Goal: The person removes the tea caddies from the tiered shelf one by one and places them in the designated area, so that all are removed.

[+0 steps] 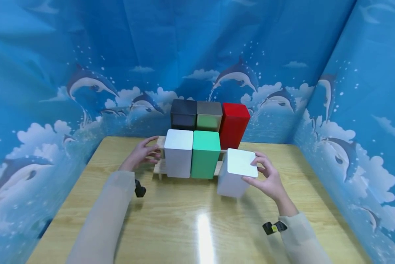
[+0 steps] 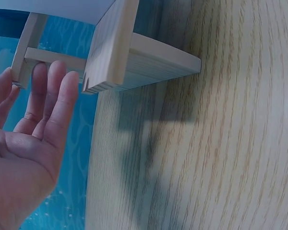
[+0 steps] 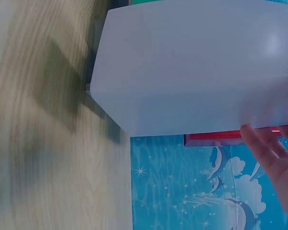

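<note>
My right hand [image 1: 269, 178] grips the top of a tall white box [image 1: 241, 163], thumb and fingers on its edges. The box is tilted at the right end of a two-tier wooden rack [image 1: 160, 167]; it spans the right wrist view, with fingertips [image 3: 247, 132] on its side. My left hand [image 1: 144, 153] is at the rack's left end, its fingers loosely bent beside the crossbar [image 2: 62, 57]. On the front tier stand another white box [image 1: 178, 156] and a green box [image 1: 205, 156]. Behind them are a black box [image 1: 183, 113], a dark grey box [image 1: 209, 110] and a red box [image 1: 234, 123].
The rack stands on a light wooden table [image 1: 171, 220]. A blue curtain [image 1: 171, 47] printed with dolphins hangs close behind the rack and along both sides of the table.
</note>
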Available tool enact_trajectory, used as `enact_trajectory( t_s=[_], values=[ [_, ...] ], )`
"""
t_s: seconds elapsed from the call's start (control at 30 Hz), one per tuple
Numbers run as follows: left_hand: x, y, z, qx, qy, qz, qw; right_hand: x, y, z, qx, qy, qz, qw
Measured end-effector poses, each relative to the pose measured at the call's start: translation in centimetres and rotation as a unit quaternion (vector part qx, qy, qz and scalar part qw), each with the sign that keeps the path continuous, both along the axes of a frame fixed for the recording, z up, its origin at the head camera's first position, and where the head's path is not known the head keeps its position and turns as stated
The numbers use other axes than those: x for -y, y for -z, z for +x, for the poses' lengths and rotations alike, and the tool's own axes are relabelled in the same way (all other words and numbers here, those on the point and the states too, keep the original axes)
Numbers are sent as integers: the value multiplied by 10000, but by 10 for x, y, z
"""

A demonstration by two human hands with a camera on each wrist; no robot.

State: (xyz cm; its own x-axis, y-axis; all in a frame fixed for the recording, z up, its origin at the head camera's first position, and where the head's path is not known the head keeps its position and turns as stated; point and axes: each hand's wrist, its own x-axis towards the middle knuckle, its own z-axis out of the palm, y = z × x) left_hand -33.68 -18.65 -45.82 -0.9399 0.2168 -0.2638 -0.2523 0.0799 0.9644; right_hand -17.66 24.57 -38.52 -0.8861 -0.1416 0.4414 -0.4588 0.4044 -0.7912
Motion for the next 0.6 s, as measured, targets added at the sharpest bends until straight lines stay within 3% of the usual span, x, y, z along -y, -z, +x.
enact_trajectory(
  t_s=[0.17,0.27,0.43,0.6],
  values=[
    [1,-4,4,31,149,155,9998,-15,21,-5,-73,-57,-116,9999],
    [-1,-13,8,163,215,245,9993,-18,27,-4,-231,-206,-232,9993],
    [-4,-22,15,193,301,220,9991,-15,23,5,-379,-426,-233,9981],
    [-1,-13,10,68,260,230,9994,0,8,19,-424,-699,-219,9964]
  ],
)
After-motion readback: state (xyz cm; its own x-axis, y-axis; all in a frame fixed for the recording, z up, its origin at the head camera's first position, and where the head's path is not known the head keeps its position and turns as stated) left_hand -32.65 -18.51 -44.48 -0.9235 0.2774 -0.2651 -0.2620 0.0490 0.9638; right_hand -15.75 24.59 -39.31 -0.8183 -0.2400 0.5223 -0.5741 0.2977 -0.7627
